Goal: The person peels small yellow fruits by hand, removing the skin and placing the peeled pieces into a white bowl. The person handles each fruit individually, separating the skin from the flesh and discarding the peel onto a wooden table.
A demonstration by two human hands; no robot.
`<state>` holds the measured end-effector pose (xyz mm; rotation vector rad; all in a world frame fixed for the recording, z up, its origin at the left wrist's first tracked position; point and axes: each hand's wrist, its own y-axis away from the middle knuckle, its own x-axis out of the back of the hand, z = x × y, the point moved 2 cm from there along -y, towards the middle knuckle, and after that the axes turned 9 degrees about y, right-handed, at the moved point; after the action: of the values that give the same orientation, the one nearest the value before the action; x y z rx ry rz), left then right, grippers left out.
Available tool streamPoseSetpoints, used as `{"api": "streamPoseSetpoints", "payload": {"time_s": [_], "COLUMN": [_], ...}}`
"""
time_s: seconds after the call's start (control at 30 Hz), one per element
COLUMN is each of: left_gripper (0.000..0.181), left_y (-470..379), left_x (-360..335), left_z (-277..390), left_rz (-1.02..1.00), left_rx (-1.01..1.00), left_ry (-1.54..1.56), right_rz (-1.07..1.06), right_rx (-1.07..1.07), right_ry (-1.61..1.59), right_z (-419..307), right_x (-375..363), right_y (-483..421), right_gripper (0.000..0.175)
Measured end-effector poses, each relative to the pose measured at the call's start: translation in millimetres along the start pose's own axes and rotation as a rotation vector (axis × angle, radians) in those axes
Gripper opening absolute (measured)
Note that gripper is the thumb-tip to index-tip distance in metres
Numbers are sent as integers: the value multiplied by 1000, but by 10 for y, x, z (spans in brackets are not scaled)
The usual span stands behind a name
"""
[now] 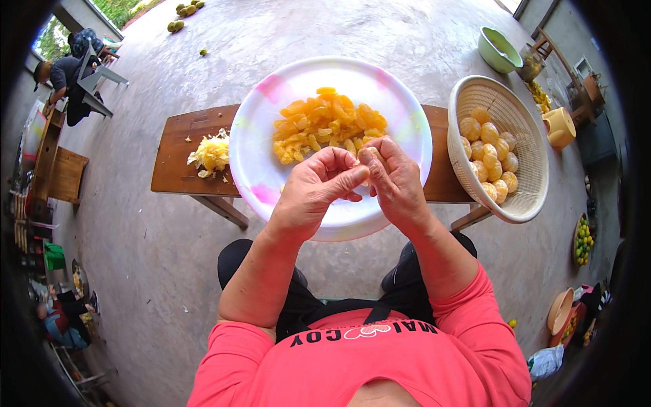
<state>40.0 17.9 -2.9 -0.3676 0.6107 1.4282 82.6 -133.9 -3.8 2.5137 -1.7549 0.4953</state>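
Observation:
Over a large white basin [269, 203] with pink and yellow patches, my two hands meet fingertip to fingertip. My right hand [399, 185] grips a pale piece of peeled citrus [375, 152], mostly hidden by the fingers. Thumb and fingers of my left hand [320, 183] pinch at the same piece from the other side. Below and beyond the hands, a heap of loose orange citrus segments [330, 117] lies in the basin. To the right, a cream plastic colander [531, 152] holds several peeled whole citrus fruits [490, 133].
The basin rests on a brown wooden bench [178, 147], with a pile of pale membrane scraps [211, 155] at its left end. A green tub [498, 51] and a yellow plastic stool [559, 127] are at far right. People [66, 76] sit at far left.

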Motion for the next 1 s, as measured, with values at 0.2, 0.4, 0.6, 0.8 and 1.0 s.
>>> {"api": "streamPoseSetpoints", "payload": {"time_s": [0.2, 0.4, 0.6, 0.8, 1.0], "left_gripper": [13, 12, 19, 19, 11], "left_y": [-6, 17, 23, 37, 41], "left_x": [15, -5, -69, -120, -106], "left_z": [-11, -13, -124, -154, -151], "left_rz": [60, 132, 89, 109, 137], "left_rx": [-28, -88, 39, 54, -49], "left_ry": [-47, -84, 202, 129, 62], "right_rz": [-22, 106, 86, 112, 129], "right_rx": [-53, 174, 81, 43, 106], "right_ry": [10, 253, 131, 120, 169], "right_z": [-24, -50, -62, -58, -80], "right_x": [-55, -88, -91, -78, -100], "right_y": [20, 31, 58, 37, 20], "right_gripper": [24, 23, 24, 21, 15]}}
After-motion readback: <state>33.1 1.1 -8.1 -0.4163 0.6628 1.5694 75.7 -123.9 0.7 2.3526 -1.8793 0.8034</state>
